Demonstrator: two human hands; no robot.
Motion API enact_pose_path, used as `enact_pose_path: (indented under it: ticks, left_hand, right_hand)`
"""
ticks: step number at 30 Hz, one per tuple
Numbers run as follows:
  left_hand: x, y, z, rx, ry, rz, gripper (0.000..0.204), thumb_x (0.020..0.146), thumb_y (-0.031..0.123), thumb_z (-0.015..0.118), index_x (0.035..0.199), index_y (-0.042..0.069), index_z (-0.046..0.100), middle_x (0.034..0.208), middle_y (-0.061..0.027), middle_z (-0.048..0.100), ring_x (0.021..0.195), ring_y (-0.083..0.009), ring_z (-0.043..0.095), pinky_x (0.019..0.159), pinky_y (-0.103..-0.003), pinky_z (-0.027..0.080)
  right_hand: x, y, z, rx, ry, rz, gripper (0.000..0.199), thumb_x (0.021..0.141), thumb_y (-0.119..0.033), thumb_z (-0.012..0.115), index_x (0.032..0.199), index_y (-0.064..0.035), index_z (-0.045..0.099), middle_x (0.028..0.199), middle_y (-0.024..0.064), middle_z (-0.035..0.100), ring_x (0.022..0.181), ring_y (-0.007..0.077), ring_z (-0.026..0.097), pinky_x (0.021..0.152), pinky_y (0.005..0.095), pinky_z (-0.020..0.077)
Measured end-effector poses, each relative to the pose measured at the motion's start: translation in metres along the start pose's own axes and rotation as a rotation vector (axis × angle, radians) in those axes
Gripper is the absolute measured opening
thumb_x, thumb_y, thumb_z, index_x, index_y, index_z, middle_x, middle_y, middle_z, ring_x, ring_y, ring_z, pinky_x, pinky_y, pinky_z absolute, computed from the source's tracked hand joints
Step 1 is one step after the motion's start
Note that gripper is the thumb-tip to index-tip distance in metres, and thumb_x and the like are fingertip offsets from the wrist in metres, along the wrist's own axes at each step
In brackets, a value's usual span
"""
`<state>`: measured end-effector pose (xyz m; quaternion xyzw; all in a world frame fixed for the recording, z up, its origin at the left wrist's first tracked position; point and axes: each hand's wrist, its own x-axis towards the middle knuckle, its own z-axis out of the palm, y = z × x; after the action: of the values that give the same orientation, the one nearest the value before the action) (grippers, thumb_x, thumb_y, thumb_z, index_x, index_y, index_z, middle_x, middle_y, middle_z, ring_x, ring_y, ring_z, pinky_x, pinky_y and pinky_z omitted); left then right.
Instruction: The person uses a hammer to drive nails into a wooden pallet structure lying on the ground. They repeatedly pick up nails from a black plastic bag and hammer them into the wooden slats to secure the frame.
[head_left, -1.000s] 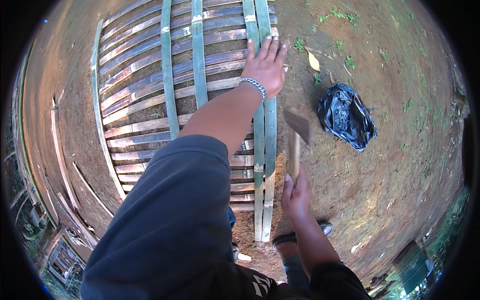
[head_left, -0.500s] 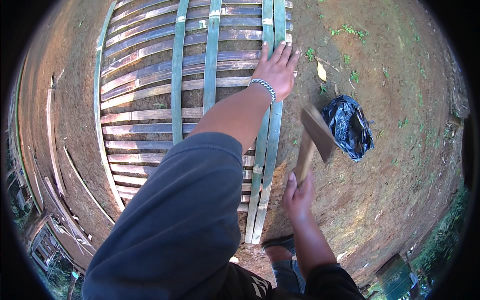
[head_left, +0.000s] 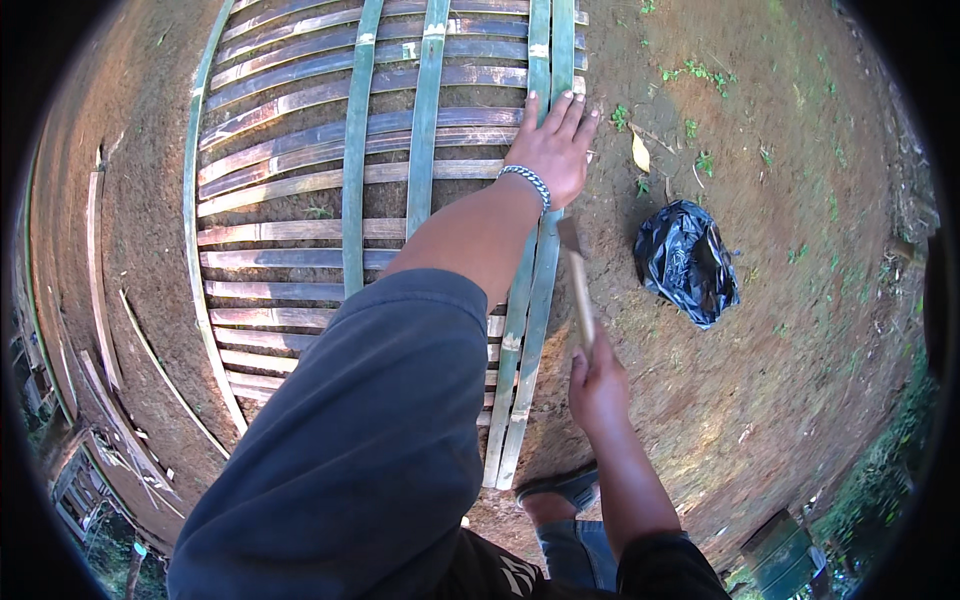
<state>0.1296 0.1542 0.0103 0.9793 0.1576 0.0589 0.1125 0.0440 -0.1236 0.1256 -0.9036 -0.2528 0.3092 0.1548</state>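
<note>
My left hand (head_left: 552, 155) lies palm down with its fingers spread over the two green bamboo strips (head_left: 540, 50) along the right side of a slatted bamboo panel (head_left: 270, 231). A chain bracelet (head_left: 527, 182) circles that wrist. My right hand (head_left: 600, 390) is closed round the wooden handle of a hatchet (head_left: 581, 290). The hatchet's dark head, seen nearly edge-on, is at the outer green strip, just below my left hand; whether it touches the strip I cannot tell.
A black plastic bag (head_left: 686, 262) sits on the bare soil to the right, near a yellow leaf (head_left: 640, 153). Loose bamboo strips (head_left: 108, 280) lie on the left. My sandalled foot (head_left: 560, 487) is by the panel's near end. A green box-like object (head_left: 783, 555) stands at lower right.
The hatchet has swung left from beside the black bag to the outer green strip, its head turning edge-on. My left hand stays spread on the strips.
</note>
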Motion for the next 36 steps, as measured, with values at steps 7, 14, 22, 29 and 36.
enact_pose_path:
  ticks: [7,14,22,29,36]
  left_hand:
    - [-0.001,-0.003,0.003,-0.017,0.035,0.001,0.061,0.102,0.028,0.044,0.159,0.008,0.034,0.166,-0.0168,0.031,0.156,-0.0305,0.022,0.124,-0.062,0.013]
    - [0.002,-0.002,0.004,-0.008,0.024,-0.003,0.060,0.104,0.029,0.042,0.159,0.008,0.034,0.166,-0.0162,0.030,0.157,-0.0298,0.021,0.125,-0.061,0.013]
    - [0.000,0.003,0.000,-0.018,-0.029,0.002,0.061,0.104,0.030,0.043,0.159,0.008,0.033,0.166,-0.0156,0.030,0.157,-0.0295,0.021,0.125,-0.061,0.012]
    - [-0.001,-0.001,0.004,-0.015,0.023,0.003,0.060,0.104,0.030,0.043,0.159,0.008,0.035,0.165,-0.0164,0.032,0.157,-0.0308,0.022,0.125,-0.061,0.012]
    - [-0.003,-0.005,0.004,-0.039,0.049,-0.004,0.058,0.104,0.029,0.042,0.158,0.007,0.037,0.165,-0.0165,0.033,0.156,-0.0310,0.022,0.125,-0.061,0.010]
  right_hand:
    - [-0.007,-0.018,-0.017,0.241,0.321,-0.240,0.050,0.101,-0.012,0.058,0.148,-0.0016,0.043,0.106,0.0313,0.069,0.087,0.0472,0.072,0.074,0.0501,0.0584]
    - [-0.007,-0.007,-0.004,0.111,0.177,-0.055,0.049,0.098,-0.009,0.059,0.145,0.0012,0.046,0.107,0.0306,0.068,0.086,0.0469,0.071,0.073,0.0497,0.0574]
    - [-0.003,0.016,0.035,0.144,0.136,0.059,0.044,0.104,-0.016,0.056,0.141,0.0028,0.044,0.091,0.0203,0.070,0.074,0.0342,0.073,0.062,0.0470,0.0577]
    - [-0.013,0.034,0.056,0.313,0.228,-0.172,0.036,0.103,-0.013,0.057,0.134,0.0022,0.050,0.081,0.0166,0.064,0.070,0.0243,0.066,0.062,0.0378,0.0530]
    - [-0.006,0.012,0.047,0.423,0.370,-0.228,0.020,0.103,-0.012,0.054,0.117,0.0014,0.052,0.078,0.0106,0.058,0.060,0.0171,0.052,0.056,0.0351,0.0461]
